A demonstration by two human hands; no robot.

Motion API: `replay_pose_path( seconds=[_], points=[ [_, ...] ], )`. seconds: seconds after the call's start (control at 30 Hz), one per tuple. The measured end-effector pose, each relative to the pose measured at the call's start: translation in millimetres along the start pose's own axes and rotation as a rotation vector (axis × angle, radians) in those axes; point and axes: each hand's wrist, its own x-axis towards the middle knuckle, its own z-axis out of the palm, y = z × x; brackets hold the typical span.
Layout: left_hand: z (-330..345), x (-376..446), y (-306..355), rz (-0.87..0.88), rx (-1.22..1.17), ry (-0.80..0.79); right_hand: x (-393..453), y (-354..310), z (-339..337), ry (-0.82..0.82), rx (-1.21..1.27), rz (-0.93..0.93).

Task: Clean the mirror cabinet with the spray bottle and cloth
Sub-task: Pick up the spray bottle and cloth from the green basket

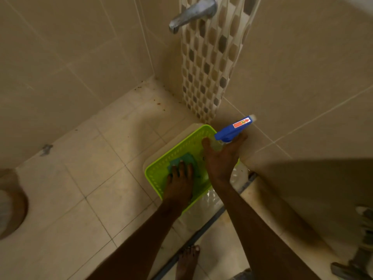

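A lime-green perforated plastic basket (161,166) sits on a whitish plastic stool (201,217) at the tiled corner. The left hand (178,183) lies inside it with fingers spread flat on a teal soft cloth (187,158), mostly hidden under them. At 2 o'clock from the basket, the right hand (221,156) wraps the neck of a clear spray bottle with blue trigger head (234,130); its body is hard to see.
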Motion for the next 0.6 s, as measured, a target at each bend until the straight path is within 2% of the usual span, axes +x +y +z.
replay_pose_path(
  seconds=[0.07, 0.13, 0.3, 0.4, 0.47, 0.53, 0.6],
  points=[
    [-9.5, -1.0, -1.2, -0.019, -0.011, 0.089, 0.6, -7.2, -9.6, -0.033, 0.007, -0.043],
    [-24.5, -4.3, -4.2, -0.058, -0.117, 0.181, 2.7, -20.7, -21.3, -0.024, 0.047, -0.084],
    [-96.0, -21.3, -4.0, -0.346, -0.917, 0.333, 0.8, -87.9, -50.2, 0.018, 0.212, -0.222],
    [-175.8, -33.6, 2.1, -0.574, -1.564, 0.184, -4.2, -140.9, -82.9, -0.010, 0.216, -0.287],
    [-228.5, -45.2, 5.8, -0.598, -1.882, 0.071, -8.1, -177.8, -110.5, -0.016, 0.229, -0.295],
    [-283.9, -67.1, 11.1, -0.517, -2.011, 0.024, -14.4, -223.0, -144.7, 0.024, 0.259, -0.312],
    [-326.9, -86.0, 18.7, -0.394, -2.009, 0.065, -22.3, -260.0, -175.2, 0.059, 0.261, -0.308]
  ],
)
